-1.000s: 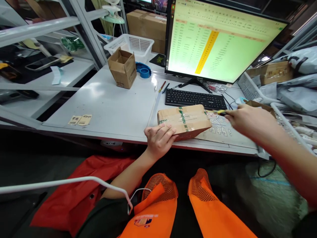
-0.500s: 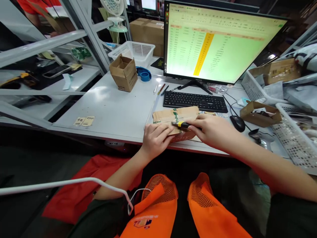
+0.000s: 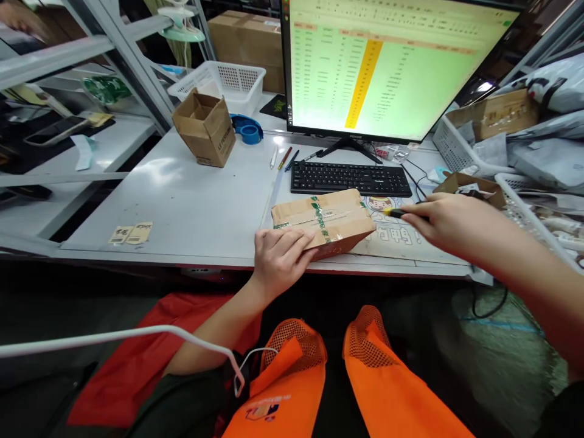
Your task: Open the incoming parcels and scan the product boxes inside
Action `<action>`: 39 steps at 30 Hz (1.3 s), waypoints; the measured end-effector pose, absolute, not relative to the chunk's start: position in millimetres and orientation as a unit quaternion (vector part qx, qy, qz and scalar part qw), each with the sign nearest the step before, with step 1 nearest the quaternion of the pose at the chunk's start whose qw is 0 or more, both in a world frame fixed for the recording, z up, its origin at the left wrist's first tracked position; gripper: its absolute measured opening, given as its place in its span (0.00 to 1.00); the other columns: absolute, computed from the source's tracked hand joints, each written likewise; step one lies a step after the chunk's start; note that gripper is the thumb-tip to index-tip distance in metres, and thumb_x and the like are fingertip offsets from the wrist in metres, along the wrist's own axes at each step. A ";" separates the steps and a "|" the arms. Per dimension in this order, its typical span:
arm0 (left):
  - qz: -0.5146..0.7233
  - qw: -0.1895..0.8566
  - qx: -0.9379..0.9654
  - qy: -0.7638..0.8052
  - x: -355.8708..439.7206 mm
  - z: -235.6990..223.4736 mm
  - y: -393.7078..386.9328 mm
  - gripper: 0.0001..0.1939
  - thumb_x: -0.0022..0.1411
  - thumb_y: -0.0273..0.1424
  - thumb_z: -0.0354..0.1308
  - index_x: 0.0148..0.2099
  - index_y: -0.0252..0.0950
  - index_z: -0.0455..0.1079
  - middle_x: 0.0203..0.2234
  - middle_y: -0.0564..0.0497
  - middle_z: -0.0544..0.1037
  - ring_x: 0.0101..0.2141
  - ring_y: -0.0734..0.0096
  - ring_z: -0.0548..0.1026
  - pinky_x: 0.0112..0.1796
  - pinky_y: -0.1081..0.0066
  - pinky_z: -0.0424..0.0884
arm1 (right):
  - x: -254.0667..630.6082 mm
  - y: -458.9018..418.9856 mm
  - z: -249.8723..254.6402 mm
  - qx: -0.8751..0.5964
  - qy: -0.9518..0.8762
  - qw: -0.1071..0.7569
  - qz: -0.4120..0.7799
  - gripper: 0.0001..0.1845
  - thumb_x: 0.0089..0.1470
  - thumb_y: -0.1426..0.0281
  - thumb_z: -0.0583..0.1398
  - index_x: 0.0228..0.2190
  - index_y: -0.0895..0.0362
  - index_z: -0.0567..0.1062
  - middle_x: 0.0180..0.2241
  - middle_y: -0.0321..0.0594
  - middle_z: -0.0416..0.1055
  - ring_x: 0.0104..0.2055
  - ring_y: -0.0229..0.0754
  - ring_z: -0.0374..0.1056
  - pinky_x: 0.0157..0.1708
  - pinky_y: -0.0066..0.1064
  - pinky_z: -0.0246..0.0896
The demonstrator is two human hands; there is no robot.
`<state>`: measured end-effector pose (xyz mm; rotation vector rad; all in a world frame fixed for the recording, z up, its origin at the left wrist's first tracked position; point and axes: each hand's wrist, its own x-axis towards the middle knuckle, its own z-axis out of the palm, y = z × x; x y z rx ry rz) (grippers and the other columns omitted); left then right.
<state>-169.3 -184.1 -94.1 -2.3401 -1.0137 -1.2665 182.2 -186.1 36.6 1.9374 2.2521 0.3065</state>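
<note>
A taped cardboard box (image 3: 342,213) lies near the front edge of the white desk, with green-printed tape across its top. My left hand (image 3: 280,255) grips its front left corner, fingers over the top. Away to the right of the box, my right hand (image 3: 433,216) is closed around a black and yellow utility knife (image 3: 396,212). The knife's tip points left, apart from the box. Beneath it a mat with a cartoon drawing (image 3: 392,236) covers the desk.
Behind the box stand a black keyboard (image 3: 351,178) and a monitor (image 3: 337,73). An opened carton (image 3: 205,131), a blue tape dispenser (image 3: 249,129) and several pens sit to the left. White baskets (image 3: 524,207) with packages line the right side. Two labels (image 3: 131,233) lie front left.
My right hand has drawn the utility knife off the box's top and out to the right. My left hand stays on the box. The view has shifted slightly.
</note>
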 end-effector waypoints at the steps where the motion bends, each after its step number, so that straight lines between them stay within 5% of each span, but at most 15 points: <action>1: -0.432 0.138 -0.820 -0.350 -171.6 -88.6 -183.9 0.08 0.72 0.37 0.65 0.49 0.42 0.81 0.41 0.48 0.86 0.40 0.59 0.78 0.44 0.56 0.65 | 201.6 -185.1 29.0 0.679 0.722 0.092 0.099 0.21 0.69 0.60 0.57 0.48 0.56 0.86 0.36 0.51 0.79 0.35 0.50 0.72 0.32 0.39 0.54; 5: -0.321 0.036 -0.886 -0.333 -180.3 -45.5 -159.0 0.14 0.77 0.37 0.55 0.47 0.40 0.82 0.42 0.47 0.84 0.41 0.60 0.77 0.46 0.58 0.68 | 250.7 -176.4 -31.3 0.769 0.635 0.062 0.015 0.21 0.68 0.61 0.60 0.53 0.56 0.85 0.41 0.53 0.81 0.42 0.56 0.76 0.38 0.40 0.63; 10: -0.029 -0.088 -0.913 -0.398 -168.6 17.8 -81.8 0.36 0.68 0.47 0.61 0.73 0.36 0.64 0.61 0.40 0.76 0.56 0.50 0.75 0.53 0.60 0.70 | 223.0 -158.3 -99.3 0.759 0.628 -0.142 -0.094 0.29 0.67 0.56 0.55 0.57 0.63 0.81 0.55 0.59 0.77 0.59 0.63 0.72 0.59 0.49 0.66; 13: 0.099 -0.094 -0.911 -0.389 -150.5 37.0 -59.5 0.42 0.64 0.48 0.63 0.76 0.41 0.59 0.53 0.42 0.81 0.49 0.52 0.79 0.47 0.64 0.71 | 181.2 -149.9 -98.9 0.659 0.656 -0.321 -0.181 0.38 0.69 0.48 0.50 0.63 0.62 0.75 0.63 0.56 0.71 0.65 0.59 0.67 0.67 0.51 0.60; 17: 0.175 -0.017 -0.910 -0.375 -129.2 40.9 -73.8 0.39 0.65 0.38 0.59 0.76 0.38 0.59 0.41 0.39 0.83 0.39 0.50 0.80 0.41 0.62 0.70 | 130.9 -148.8 -84.9 0.556 0.671 -0.394 -0.292 0.47 0.63 0.38 0.56 0.69 0.57 0.68 0.66 0.52 0.68 0.66 0.59 0.66 0.68 0.52 0.60; 22: 0.195 -0.007 -0.911 -0.364 -124.9 37.9 -90.0 0.36 0.69 0.32 0.51 0.77 0.38 0.55 0.36 0.39 0.83 0.34 0.51 0.79 0.41 0.61 0.70 | 111.5 -156.4 -90.6 0.543 0.661 -0.423 -0.299 0.46 0.64 0.40 0.56 0.71 0.56 0.64 0.68 0.51 0.66 0.70 0.58 0.61 0.71 0.52 0.55; 27: 0.152 -0.055 -0.894 -0.419 -130.1 46.1 -71.9 0.33 0.66 0.31 0.50 0.73 0.41 0.63 0.39 0.41 0.83 0.34 0.50 0.79 0.41 0.60 0.71 | 114.5 -155.3 -94.7 0.527 0.650 -0.464 -0.291 0.44 0.63 0.42 0.58 0.67 0.58 0.69 0.68 0.53 0.65 0.71 0.58 0.60 0.73 0.54 0.51; 34: 0.101 -0.089 -0.906 -0.401 -136.8 50.3 -51.9 0.31 0.66 0.30 0.47 0.70 0.39 0.66 0.45 0.42 0.83 0.40 0.56 0.79 0.38 0.66 0.71 | 107.6 -154.0 -91.3 0.479 0.631 -0.555 -0.252 0.31 0.64 0.51 0.61 0.60 0.55 0.77 0.62 0.49 0.73 0.66 0.56 0.67 0.70 0.51 0.59; 39: 0.103 -0.100 -0.908 -0.393 -138.9 49.2 -50.3 0.31 0.66 0.29 0.47 0.70 0.38 0.66 0.47 0.42 0.82 0.40 0.55 0.79 0.40 0.66 0.71 | 101.3 -161.9 -113.4 0.526 0.588 -0.568 -0.234 0.31 0.60 0.48 0.62 0.56 0.54 0.80 0.56 0.50 0.78 0.62 0.62 0.72 0.63 0.56 0.68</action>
